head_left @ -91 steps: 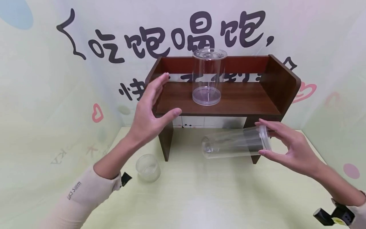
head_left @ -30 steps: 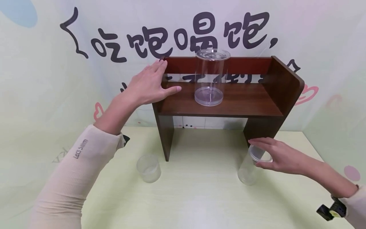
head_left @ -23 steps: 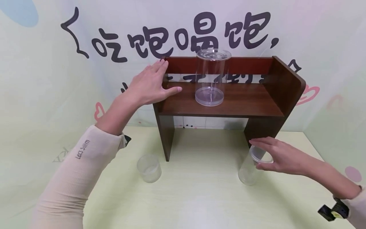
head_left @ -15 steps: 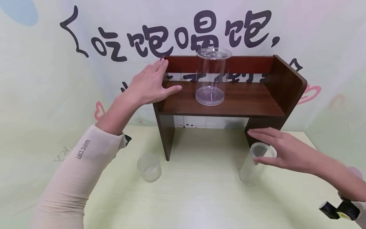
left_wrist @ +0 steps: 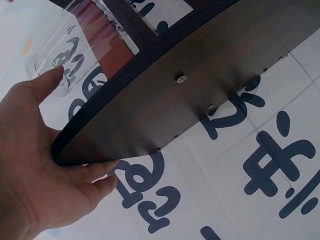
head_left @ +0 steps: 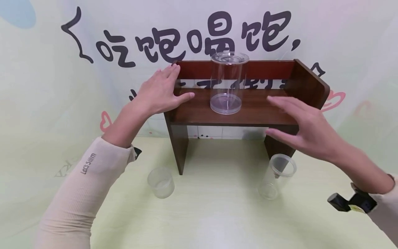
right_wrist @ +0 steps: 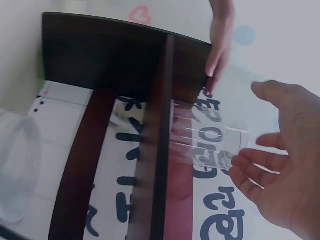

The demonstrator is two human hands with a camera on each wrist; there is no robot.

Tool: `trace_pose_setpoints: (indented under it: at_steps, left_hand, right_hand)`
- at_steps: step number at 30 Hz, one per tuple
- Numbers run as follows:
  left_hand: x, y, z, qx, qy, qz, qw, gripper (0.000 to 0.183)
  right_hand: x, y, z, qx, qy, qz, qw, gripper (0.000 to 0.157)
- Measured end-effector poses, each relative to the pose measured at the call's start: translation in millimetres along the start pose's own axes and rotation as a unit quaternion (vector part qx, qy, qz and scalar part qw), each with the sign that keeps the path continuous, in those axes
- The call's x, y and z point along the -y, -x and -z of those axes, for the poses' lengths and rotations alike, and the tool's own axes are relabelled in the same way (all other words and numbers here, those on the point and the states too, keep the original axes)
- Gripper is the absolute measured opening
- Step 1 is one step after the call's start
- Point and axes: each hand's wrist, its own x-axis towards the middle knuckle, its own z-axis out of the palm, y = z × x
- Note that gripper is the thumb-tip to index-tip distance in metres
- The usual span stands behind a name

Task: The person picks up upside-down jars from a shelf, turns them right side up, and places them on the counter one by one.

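A brown wooden shelf (head_left: 261, 107) stands on the table, bearing a clear lidded jar (head_left: 226, 83) near its middle. My left hand (head_left: 160, 91) rests against the shelf's left side panel (left_wrist: 150, 100); its thumb stands out on the inner side and the other fingers lie along the outer face. My right hand (head_left: 308, 129) is in the air before the shelf's right part, thumb and fingers spread, holding nothing. Below it, a tall clear jar (head_left: 276, 178) stands upright on the table by the shelf's right leg. The right wrist view shows the shelf jar (right_wrist: 215, 142) beyond my right fingertips.
A short clear round container (head_left: 161, 183) sits on the pale table (head_left: 214, 214), left of the shelf's left leg. Behind the shelf hangs a white wall cloth (head_left: 199, 17) with large black characters. The shelf's right panel (head_left: 311, 83) rises beyond my right hand.
My right hand has stood the tall jar, held sideways earlier, on the table, let go and risen toward the shelf. My left hand has come against the left panel and stays there.
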Motion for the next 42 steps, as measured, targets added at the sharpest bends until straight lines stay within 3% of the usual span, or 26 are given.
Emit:
trace_pose_setpoints:
  at_steps: [3,6,7,16,28,42]
  left_hand:
    - [-0.3,-0.2,0.2,0.0,0.001,-0.001,1.0,0.103]
    - [-0.3,-0.4,0.4,0.0,0.002,-0.003,1.0,0.103]
    - [-0.1,-0.6,0.5,-0.001,0.002,-0.004,1.0,0.102]
    - [0.4,-0.2,-0.4,-0.008,0.004,-0.008,0.9999,0.101]
    - [0.2,-0.5,-1.3,-0.015,0.004,-0.009,0.9998,0.102]
    - [0.1,-1.3,-2.7,-0.015,0.009,-0.005,0.9998,0.102]
  right_hand:
    - [2,-10,1.5,-0.007,-0.008,-0.046,0.999,0.077]
    - [4,-22,0.2,-0.009,-0.018,-0.096,0.995,0.085]
    - [4,-25,-0.7,-0.009,-0.023,-0.113,0.993,0.09]
    - [-3,-61,-13.4,-0.02,-0.081,-0.217,0.973,0.083]
    - [-15,-98,-29.3,-0.014,-0.125,-0.26,0.957,0.089]
    - [-16,-129,-43.2,-0.012,-0.117,-0.275,0.954,0.093]
